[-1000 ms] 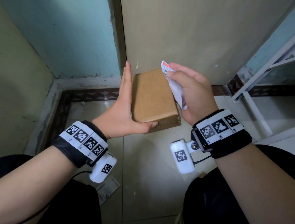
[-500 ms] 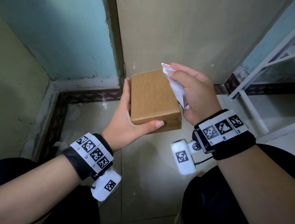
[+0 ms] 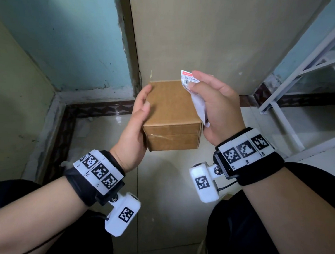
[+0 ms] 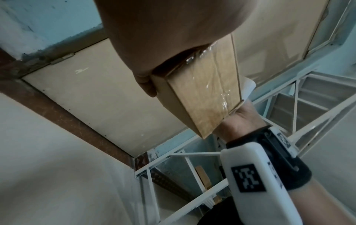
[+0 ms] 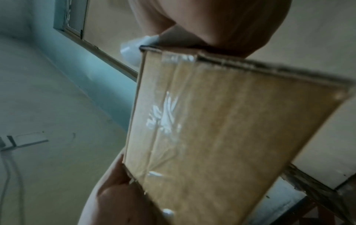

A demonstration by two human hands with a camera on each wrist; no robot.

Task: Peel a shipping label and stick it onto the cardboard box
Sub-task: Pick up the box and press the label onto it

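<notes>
A small brown cardboard box [image 3: 171, 111] is held up in front of me, its top face bare and a taped seam on its near side [image 3: 174, 137]. My left hand [image 3: 139, 114] grips its left side, thumb lying over the top edge. My right hand [image 3: 217, 108] pinches a white shipping label [image 3: 189, 80] with a red strip and barcode at the box's far right corner. The rest of the paper [image 3: 200, 111] hangs down the right side. The left wrist view shows the box [image 4: 204, 99] from below, the right wrist view its taped face [image 5: 221, 137] and a curl of label [image 5: 134, 48].
A beige door [image 3: 214, 36] stands right behind the box. At the right is a white metal rack [image 3: 291, 90]. The light tiled floor [image 3: 169, 194] lies below, with a wall corner [image 3: 54, 95] at the left. My dark-clothed knees fill both lower corners.
My left hand has shifted from lying flat along the box's left side to gripping it with the thumb on top. The box has tipped, showing its taped near side. My right hand keeps the label.
</notes>
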